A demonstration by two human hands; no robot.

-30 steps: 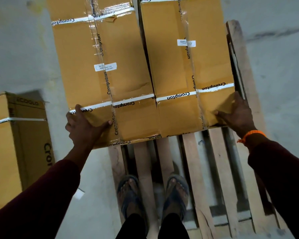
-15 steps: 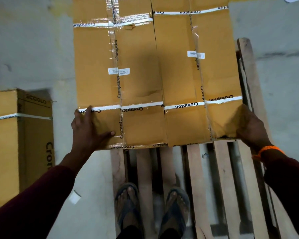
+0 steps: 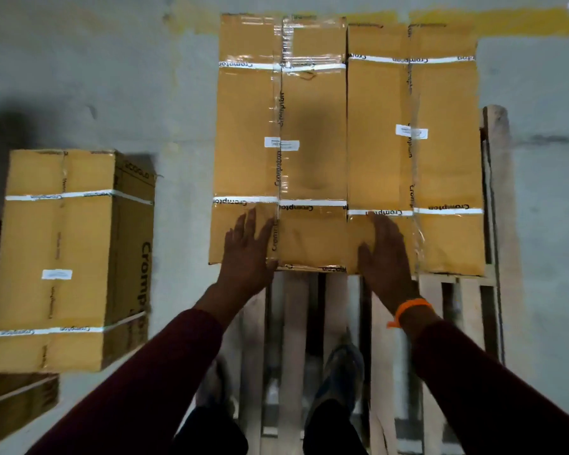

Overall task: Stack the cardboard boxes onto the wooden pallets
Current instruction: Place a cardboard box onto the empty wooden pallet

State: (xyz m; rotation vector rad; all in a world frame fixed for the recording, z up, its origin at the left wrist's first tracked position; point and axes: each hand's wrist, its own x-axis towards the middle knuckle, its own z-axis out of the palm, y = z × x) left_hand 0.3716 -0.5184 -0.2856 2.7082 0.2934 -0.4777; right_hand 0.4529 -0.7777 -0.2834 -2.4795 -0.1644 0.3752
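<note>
Here, boxes: left box and right box lie sealed, touching, on the wooden pallet.
Left hand: flat, fingers straight, on left box.
Right hand: flat, gripping nothing, on right box.
Third box: floor, left.

Dark maroon long sleeves, orange band on right wrist, black trousers, sandals.

Left hand flat on left box, right hand on right box, atop pallet.
</note>
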